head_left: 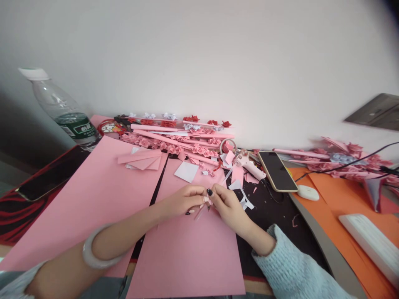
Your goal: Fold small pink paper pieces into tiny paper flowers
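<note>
My left hand and my right hand meet over the pink paper sheet, fingertips pinched together. Between them is a small pink paper piece, mostly covered by the fingers, so its exact shape is unclear. A thin, pale, see-through strip shows just below the left fingertips; whether it is held or lies on the sheet, I cannot tell. Just beyond my hands are a white paper square and several tiny paper flowers. White paper scraps lie right of my right hand.
Along the wall lie pink paper stems with flowers, a glue gun and a phone. A water bottle and another phone are left. Right are a white case, orange paper and a keyboard.
</note>
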The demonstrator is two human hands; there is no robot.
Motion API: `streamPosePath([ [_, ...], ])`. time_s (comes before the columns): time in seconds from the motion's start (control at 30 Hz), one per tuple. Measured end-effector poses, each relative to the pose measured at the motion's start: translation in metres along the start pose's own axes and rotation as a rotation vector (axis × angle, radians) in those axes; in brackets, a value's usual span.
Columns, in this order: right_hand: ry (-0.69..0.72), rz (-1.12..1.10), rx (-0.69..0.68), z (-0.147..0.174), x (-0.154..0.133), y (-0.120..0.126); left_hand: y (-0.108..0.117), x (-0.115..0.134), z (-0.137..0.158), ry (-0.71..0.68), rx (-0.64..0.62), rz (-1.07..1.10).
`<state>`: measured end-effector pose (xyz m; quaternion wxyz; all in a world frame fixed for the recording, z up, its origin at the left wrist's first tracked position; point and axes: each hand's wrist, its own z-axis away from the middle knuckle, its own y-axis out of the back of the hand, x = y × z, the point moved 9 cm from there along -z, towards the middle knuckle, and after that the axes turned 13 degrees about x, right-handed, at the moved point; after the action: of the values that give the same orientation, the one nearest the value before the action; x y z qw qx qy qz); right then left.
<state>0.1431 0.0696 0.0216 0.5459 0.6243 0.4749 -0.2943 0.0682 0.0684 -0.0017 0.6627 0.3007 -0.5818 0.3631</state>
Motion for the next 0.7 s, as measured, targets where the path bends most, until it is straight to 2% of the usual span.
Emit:
streamPosePath([
  [0.13,0.003,-0.029,-0.016,0.001,-0.002,-0.002,0.000,0.002,-0.001,-0.016,0.041,-0.080],
  [0.3,-0.060,-0.139,-0.059,0.004,0.004,-0.008,0.007,0.001,-0.002,-0.024,0.116,-0.124],
  [0.57,-0.098,-0.236,-0.077,0.004,0.007,-0.011,0.009,0.005,-0.002,-0.068,0.101,-0.119],
  [0.7,-0.051,-0.144,0.024,0.002,0.004,0.000,0.012,0.013,-0.001,-0.106,0.137,-0.123],
])
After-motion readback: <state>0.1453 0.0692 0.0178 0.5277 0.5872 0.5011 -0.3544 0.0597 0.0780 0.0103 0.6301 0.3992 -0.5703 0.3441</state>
